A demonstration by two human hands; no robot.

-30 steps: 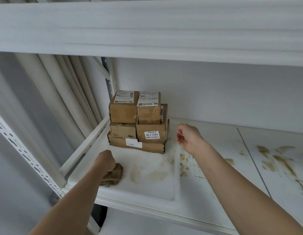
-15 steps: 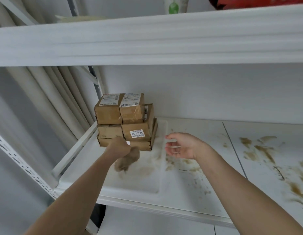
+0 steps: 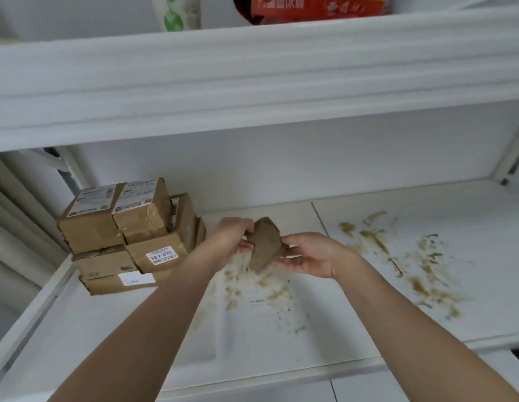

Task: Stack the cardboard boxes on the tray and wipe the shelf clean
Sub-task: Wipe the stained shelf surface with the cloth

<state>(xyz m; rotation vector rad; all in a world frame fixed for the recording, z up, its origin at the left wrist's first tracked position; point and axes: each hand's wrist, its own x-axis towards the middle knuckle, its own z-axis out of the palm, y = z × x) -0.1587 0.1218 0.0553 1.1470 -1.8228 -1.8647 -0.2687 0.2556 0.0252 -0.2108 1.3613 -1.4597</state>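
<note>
Several cardboard boxes (image 3: 127, 236) stand stacked at the back left of a white tray (image 3: 87, 323) on the white shelf (image 3: 368, 311). A brown cloth (image 3: 264, 245) hangs in the air above the shelf's middle. My left hand (image 3: 232, 236) grips its upper left edge. My right hand (image 3: 310, 256) holds its right corner, thumb on top and palm turned up underneath. Brown smears (image 3: 403, 256) streak the shelf to the right, and more stains (image 3: 261, 288) lie below the cloth.
The shelf board above (image 3: 252, 79) overhangs close to my hands. On it stand a red packet (image 3: 316, 7) and a white bottle with a green mark (image 3: 174, 13). Curtains (image 3: 8, 216) hang at the left beyond the shelf frame.
My left hand lifted the cloth off the tray and carried it right and up. My right hand came in and took hold of its other side. The view shifted right.
</note>
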